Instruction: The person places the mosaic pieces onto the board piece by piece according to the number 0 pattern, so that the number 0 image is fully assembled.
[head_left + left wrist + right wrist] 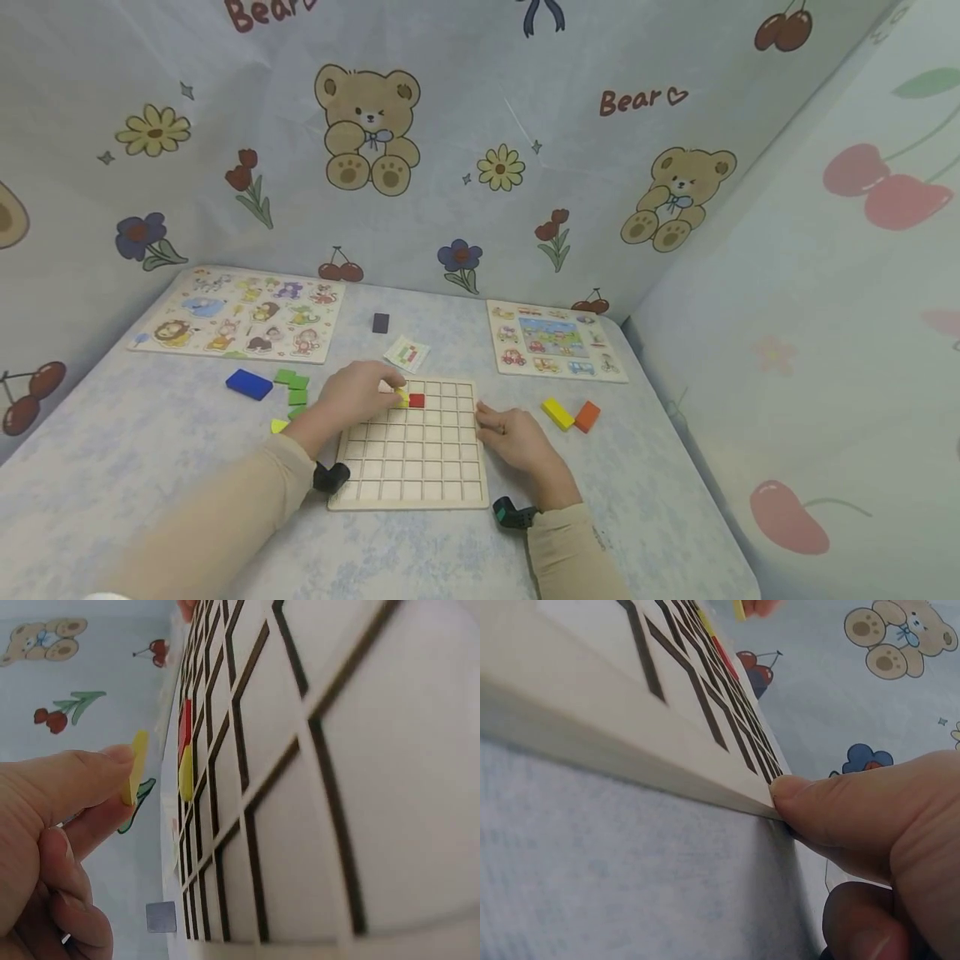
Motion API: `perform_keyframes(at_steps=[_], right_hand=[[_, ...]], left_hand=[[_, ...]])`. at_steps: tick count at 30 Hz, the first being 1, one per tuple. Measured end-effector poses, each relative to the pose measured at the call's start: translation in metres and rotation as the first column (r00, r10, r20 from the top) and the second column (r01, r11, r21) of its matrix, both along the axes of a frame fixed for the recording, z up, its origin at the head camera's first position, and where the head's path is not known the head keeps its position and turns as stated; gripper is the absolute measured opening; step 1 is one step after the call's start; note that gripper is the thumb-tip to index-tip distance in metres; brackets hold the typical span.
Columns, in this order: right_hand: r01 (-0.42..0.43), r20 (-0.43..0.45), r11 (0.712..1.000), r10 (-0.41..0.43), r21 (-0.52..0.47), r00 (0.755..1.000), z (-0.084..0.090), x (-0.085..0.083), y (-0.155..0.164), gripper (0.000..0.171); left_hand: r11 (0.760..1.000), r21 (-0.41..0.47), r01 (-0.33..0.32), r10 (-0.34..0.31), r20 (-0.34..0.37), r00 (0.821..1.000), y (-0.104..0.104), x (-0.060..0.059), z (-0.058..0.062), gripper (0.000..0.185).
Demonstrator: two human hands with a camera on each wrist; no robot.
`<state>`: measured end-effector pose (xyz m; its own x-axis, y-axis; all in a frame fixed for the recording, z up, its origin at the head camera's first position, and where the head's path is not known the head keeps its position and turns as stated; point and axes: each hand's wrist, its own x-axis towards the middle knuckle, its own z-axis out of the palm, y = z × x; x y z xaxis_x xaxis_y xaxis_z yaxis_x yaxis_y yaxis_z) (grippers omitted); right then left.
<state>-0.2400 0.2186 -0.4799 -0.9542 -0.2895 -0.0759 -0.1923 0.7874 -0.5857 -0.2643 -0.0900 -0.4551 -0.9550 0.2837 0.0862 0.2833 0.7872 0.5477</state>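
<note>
A square wooden grid board (412, 465) lies on the table in front of me. Near its far left part, my left hand (354, 395) pinches a small yellow tile (136, 769) between thumb and forefinger, held just off the board in the left wrist view. A red tile (417, 401) sits in a cell of the far rows, with another yellow tile (186, 774) right beside it. At the board's right edge, my right hand (519, 439) grips the rim with thumb and forefinger. Its other fingers are curled in the right wrist view.
Left of the board are several green tiles (297, 397) and a blue block (249, 384). To the right lie a yellow block (557, 413) and an orange block (587, 416). Behind are a pattern card (407, 354), a dark block (381, 322), an animal puzzle (238, 315) and a vehicle puzzle (557, 342).
</note>
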Motion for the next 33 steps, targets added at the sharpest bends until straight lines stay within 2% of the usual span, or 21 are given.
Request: perform_keyframes(at_steps=[5, 9, 17, 26, 33], right_hand=[[0.001, -0.005, 1.000, -0.001, 0.003, 1.000, 0.000, 0.000, 0.000, 0.037], [0.000, -0.008, 1.000, 0.000, -0.001, 1.000, 0.001, 0.000, 0.000, 0.037], [-0.003, -0.005, 1.000, 0.003, 0.003, 1.000, 0.002, 0.000, -0.002, 0.037], [0.011, 0.011, 1.000, -0.011, 0.005, 1.000, 0.001, -0.001, -0.001, 0.037], [0.009, 0.001, 1.000, -0.009, 0.001, 1.000, 0.001, -0.001, 0.000, 0.037]], left_hand=[[0.999, -0.003, 0.034, -0.034, -0.017, 0.999, 0.022, -0.007, -0.004, 0.016], [0.998, -0.010, 0.069, -0.069, 0.003, 0.998, 0.034, -0.012, -0.009, 0.005], [0.994, -0.074, 0.076, -0.076, 0.004, 0.997, 0.052, -0.015, -0.011, 0.004], [0.993, -0.077, 0.090, -0.092, -0.016, 0.996, 0.057, -0.016, -0.011, 0.011], [0.991, -0.079, 0.109, -0.111, -0.016, 0.994, 0.059, -0.013, -0.009, 0.014]])
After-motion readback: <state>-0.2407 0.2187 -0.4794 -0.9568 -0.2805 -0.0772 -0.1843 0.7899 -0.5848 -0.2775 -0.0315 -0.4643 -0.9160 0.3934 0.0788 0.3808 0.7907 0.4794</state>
